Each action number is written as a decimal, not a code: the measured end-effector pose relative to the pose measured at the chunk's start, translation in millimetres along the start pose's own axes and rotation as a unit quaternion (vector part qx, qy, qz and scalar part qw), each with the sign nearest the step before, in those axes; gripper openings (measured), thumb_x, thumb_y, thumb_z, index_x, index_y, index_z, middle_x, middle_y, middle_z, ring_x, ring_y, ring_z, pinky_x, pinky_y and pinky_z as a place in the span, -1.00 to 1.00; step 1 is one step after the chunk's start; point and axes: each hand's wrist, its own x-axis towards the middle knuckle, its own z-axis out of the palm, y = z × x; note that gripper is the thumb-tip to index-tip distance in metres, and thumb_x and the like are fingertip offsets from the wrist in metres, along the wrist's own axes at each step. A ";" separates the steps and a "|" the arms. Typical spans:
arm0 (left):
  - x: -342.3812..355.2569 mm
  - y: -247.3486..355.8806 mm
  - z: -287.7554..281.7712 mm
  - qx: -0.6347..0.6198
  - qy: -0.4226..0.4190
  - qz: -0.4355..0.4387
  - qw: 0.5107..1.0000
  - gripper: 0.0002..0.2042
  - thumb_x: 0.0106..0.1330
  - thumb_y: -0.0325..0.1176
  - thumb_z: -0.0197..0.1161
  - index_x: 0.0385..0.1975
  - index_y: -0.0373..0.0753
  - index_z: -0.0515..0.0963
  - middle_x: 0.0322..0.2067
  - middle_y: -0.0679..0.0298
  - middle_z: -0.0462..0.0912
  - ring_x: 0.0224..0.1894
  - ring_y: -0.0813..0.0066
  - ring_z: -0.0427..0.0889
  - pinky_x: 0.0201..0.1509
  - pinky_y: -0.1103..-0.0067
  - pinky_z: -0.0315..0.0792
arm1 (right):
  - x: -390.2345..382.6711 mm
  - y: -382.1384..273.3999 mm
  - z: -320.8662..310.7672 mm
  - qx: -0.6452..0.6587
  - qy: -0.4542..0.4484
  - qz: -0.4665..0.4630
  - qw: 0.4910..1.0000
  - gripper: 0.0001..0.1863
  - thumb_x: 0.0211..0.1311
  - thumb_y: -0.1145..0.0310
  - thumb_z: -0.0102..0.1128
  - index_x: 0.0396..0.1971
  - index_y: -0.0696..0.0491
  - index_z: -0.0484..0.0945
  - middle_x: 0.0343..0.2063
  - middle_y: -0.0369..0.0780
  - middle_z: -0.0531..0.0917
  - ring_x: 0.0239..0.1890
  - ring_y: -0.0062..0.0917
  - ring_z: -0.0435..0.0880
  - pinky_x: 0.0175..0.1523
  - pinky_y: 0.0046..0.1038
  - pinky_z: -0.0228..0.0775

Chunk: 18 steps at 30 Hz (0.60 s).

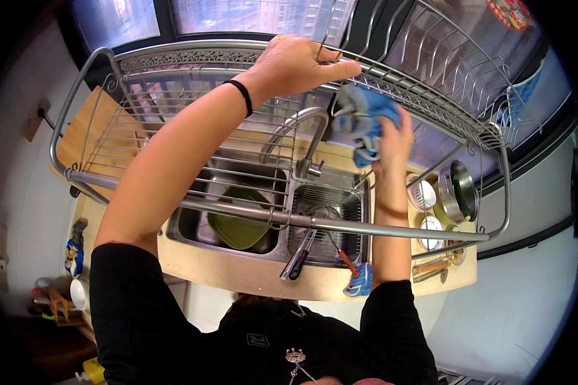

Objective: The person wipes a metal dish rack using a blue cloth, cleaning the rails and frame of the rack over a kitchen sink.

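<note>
A metal dish rack (379,230) spans above the sink, with wire shelves and a patterned rear rail. My left hand (298,64) reaches up to that rear rail and is closed over it, its fingertips partly hidden behind the bar. In my right hand (395,138) is a bunched blue-and-white cloth (366,109), slightly blurred, just below the same rail. My right forearm passes behind the rack's front bar. Under the rack, a green basin (241,224) sits in the left sink bowl. Long-handled utensils (297,262) lean in the wire basket (350,208) of the right bowl.
A curved faucet (315,138) rises behind the sink. Wooden boards (99,138) stand at the left. A steel pot (459,191) and white bowls (424,194) are on the right counter. Another blue cloth (361,281) hangs at the counter's front edge. Windows (257,16) lie beyond.
</note>
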 end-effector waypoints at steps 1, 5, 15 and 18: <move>-1.4 -2.1 -0.9 0.002 0.000 -0.010 1.000 -0.46 0.24 0.26 0.16 -0.15 -0.09 0.72 -0.36 0.10 0.74 -0.23 0.17 0.73 -0.07 0.40 0.53 | -3.7 -4.4 -3.3 0.084 0.062 0.043 0.994 -0.60 0.11 0.60 0.12 0.02 0.14 0.44 -0.14 -0.17 0.59 -0.15 -0.49 0.59 -0.01 -0.48 0.47; -1.1 2.1 1.7 0.011 -0.015 -0.033 0.999 -0.46 0.24 0.27 0.15 -0.15 -0.07 0.72 -0.36 0.09 0.74 -0.24 0.17 0.73 -0.08 0.41 0.53 | -6.9 8.3 5.4 0.009 0.125 -0.123 0.985 -0.57 0.19 0.53 0.14 0.08 0.18 0.37 -0.10 -0.12 0.55 -0.09 -0.45 0.55 0.04 -0.44 0.44; 3.4 -7.0 9.5 -0.047 0.037 0.008 0.998 -0.41 0.18 0.34 0.15 -0.16 -0.06 0.73 -0.59 0.12 0.66 -0.40 0.22 0.69 -0.20 0.43 0.53 | -21.8 17.8 69.9 -0.462 -0.008 -0.531 0.710 -0.70 0.06 0.38 0.20 -0.14 -0.03 0.56 -0.18 -0.26 0.48 -0.26 -0.33 0.51 -0.25 -0.31 0.40; 0.5 -5.2 8.0 -0.036 0.037 -0.007 0.999 -0.40 0.19 0.35 0.14 -0.14 -0.06 0.72 -0.53 0.14 0.69 -0.39 0.19 0.69 -0.19 0.40 0.53 | -3.4 1.1 38.0 -0.505 -0.043 -0.591 0.627 -0.81 0.04 0.35 0.14 -0.29 -0.12 0.59 -0.28 -0.39 0.50 -0.39 -0.46 0.46 -0.42 -0.41 0.32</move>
